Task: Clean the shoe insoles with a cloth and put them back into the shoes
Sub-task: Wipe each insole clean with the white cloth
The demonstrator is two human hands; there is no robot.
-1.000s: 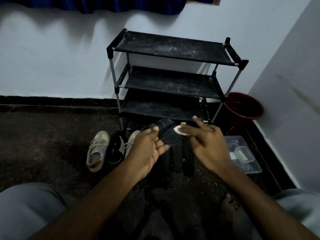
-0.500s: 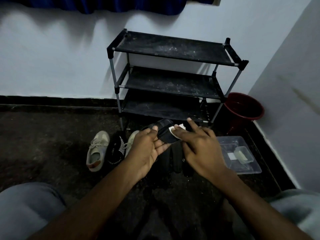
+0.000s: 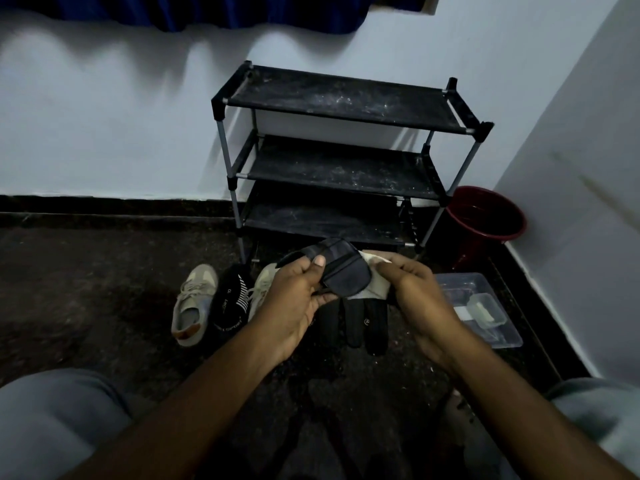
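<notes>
**Insole held above the floor, cloth against its right end**

We find the dark insole (image 3: 346, 271) off the floor, in front of the bottom shelf of the shoe rack (image 3: 339, 161), held between both hands and bent into a curve. The left hand (image 3: 294, 299) grips its left end: the thumb (image 3: 318, 263) presses on the upper face and the other fingers are curled beneath, clamped on the insole. The right hand (image 3: 419, 296) holds a white cloth (image 3: 375, 285) bunched against the insole's right end, with its fingers closed around the cloth. The cloth touches the insole along that edge.

Directly below the hands, several long black items (image 3: 356, 320) lie side by side on the floor (image 3: 86, 289). We cannot tell whether they are shoes or insoles. To their left lies a beige shoe (image 3: 192, 303), toe toward the wall. A second beige shoe (image 3: 263, 282) is partly hidden by the left hand. Between the two lies a black item with white stripes (image 3: 230, 303).

To the right of the hands, a clear plastic container (image 3: 485, 306) sits on the floor. A red bucket (image 3: 485, 220) stands in the corner beside the rack. The rack shelves show pale dust.
</notes>
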